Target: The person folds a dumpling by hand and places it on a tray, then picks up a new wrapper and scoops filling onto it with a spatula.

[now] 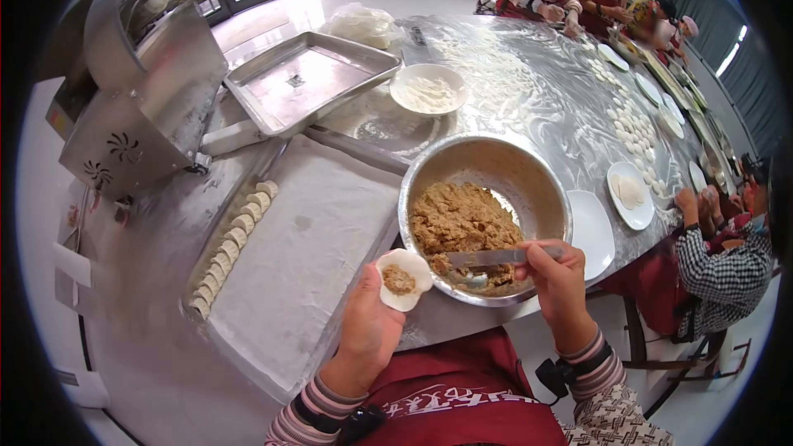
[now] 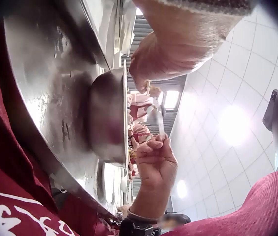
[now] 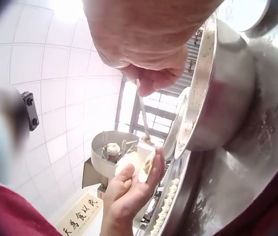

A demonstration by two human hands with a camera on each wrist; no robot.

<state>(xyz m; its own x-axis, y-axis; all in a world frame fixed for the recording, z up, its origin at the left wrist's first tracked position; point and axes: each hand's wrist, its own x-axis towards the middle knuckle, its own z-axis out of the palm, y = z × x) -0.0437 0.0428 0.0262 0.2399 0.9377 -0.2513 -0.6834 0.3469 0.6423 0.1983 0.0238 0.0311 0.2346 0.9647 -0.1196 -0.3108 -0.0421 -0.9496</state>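
In the head view a round dough wrapper (image 1: 402, 279) with brown filling at its middle lies on the fingers of the left hand (image 1: 369, 326), held at the bowl's near left side. The right hand (image 1: 558, 285) pinches a flat spatula (image 1: 487, 258), whose tip is over the brown filling (image 1: 462, 219) in the steel bowl (image 1: 545, 173). The right wrist view shows the left hand (image 3: 129, 196) cupped under the wrapper (image 3: 147, 167), the spatula (image 3: 144, 115) pointing toward it. In the left wrist view the right hand (image 2: 156, 164) holds the spatula (image 2: 159, 120) upright.
Left of the bowl, a floured tray (image 1: 306, 231) has a row of dumplings (image 1: 235, 239) along its left edge. Behind are an empty metal tray (image 1: 363, 54), a flour bowl (image 1: 429, 89) and a machine (image 1: 140, 107). White plates (image 1: 591, 231) and other people (image 1: 727, 281) are at the right.
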